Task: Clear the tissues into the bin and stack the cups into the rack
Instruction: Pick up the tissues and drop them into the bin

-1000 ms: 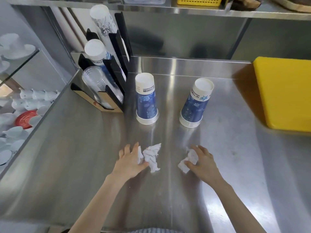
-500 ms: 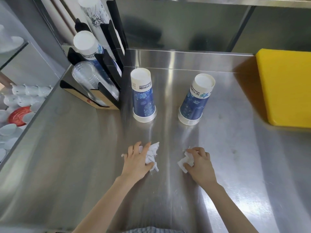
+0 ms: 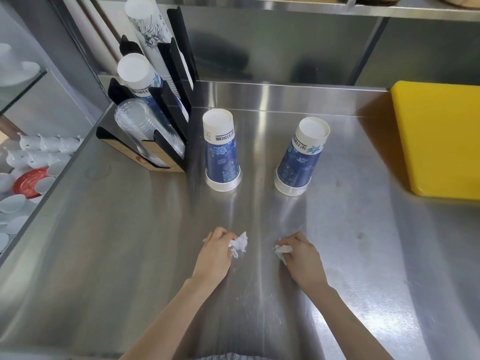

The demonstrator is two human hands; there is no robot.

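Note:
My left hand is closed around a crumpled white tissue on the steel counter, with part of the tissue sticking out to the right. A second, smaller tissue is gripped in my right hand. Beyond the hands two blue-and-white paper cups stand upside down: one cup beside the rack, the other cup further right. The black cup rack at the back left holds slanted stacks of paper cups and clear plastic cups. No bin is in view.
A yellow board lies at the right edge of the steel counter. A steel backsplash and a shelf rise behind. Left of the counter, lower down, sit white teacups and a red plate.
Both hands have closed on their tissues: the left gathered the loose tissue into its fingers, the right curled tighter around its own. The camera has moved closer to the counter.

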